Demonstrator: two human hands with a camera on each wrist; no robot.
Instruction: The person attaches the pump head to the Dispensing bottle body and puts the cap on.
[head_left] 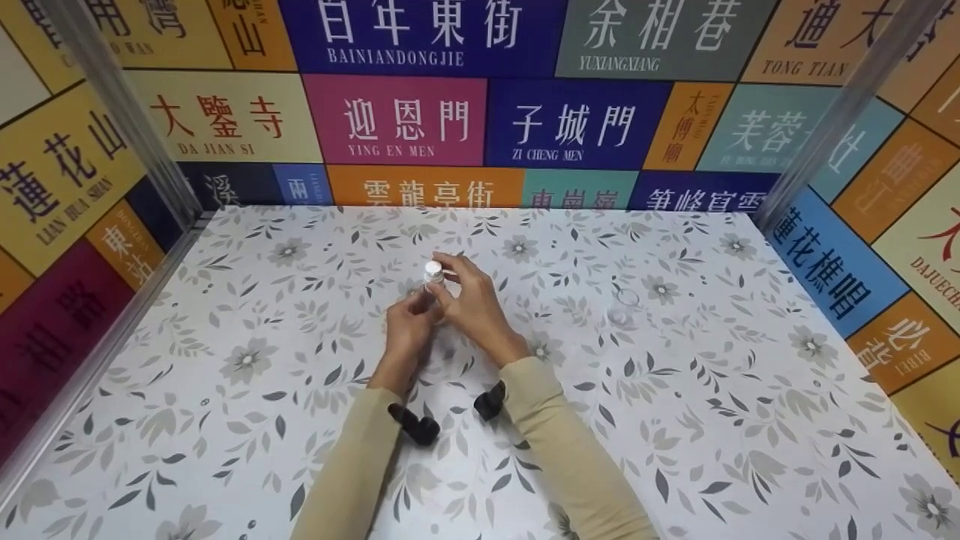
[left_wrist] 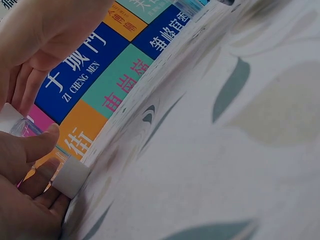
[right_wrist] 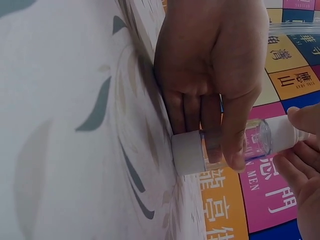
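Note:
A small clear bottle [right_wrist: 259, 139] with a white base [right_wrist: 188, 153] and a white top [right_wrist: 281, 131] stands upright on the table between both hands. My left hand [head_left: 409, 328] grips its clear body just above the base, thumb on one side and fingers behind. My right hand [head_left: 474, 304] pinches the white top with thumb and fingers. In the left wrist view the base [left_wrist: 72, 176] shows below the left thumb, touching or nearly touching the tabletop. Fingers cover part of the clear body in every view.
A clear see-through item [head_left: 622, 306] lies to the right on the flower-patterned tabletop [head_left: 712, 390]; its kind is hard to tell. Walls of coloured sign panels [head_left: 405, 120] enclose the back and sides, with clear edge strips at the corners. Black wrist straps [head_left: 415, 424] sit on both sleeves.

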